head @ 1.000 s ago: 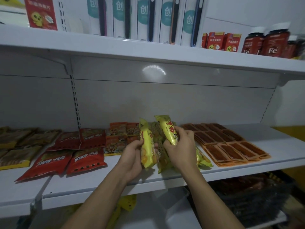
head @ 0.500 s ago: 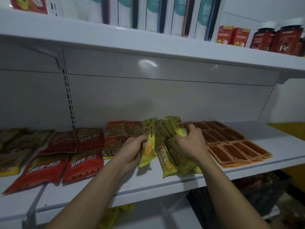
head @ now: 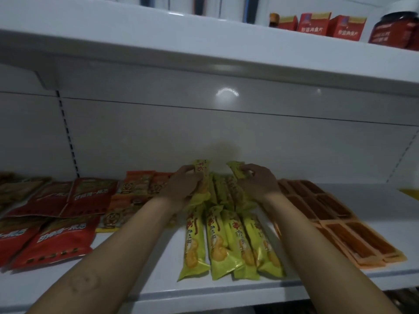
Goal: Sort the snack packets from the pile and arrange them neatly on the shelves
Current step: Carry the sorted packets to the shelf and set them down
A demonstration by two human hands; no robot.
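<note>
While four packets line the shelf, two more are held behind.
Left fingers clasp one packet; right fingers pinch the other.

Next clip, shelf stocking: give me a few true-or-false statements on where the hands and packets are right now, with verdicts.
1. Each hand holds a yellow-green packet at the back of the shelf. True: the left hand grips one yellow-green packet, the right hand another.
2. The front row of yellow-green packets stands upright on end. False: they lie flat, side by side.
3. Red packets lie left of the yellow-green ones. True.
4. The flat orange packets sit on the upper shelf. False: they lie on the same shelf, right of the yellow-green ones; the upper shelf holds red boxes and a dark jar.
</note>
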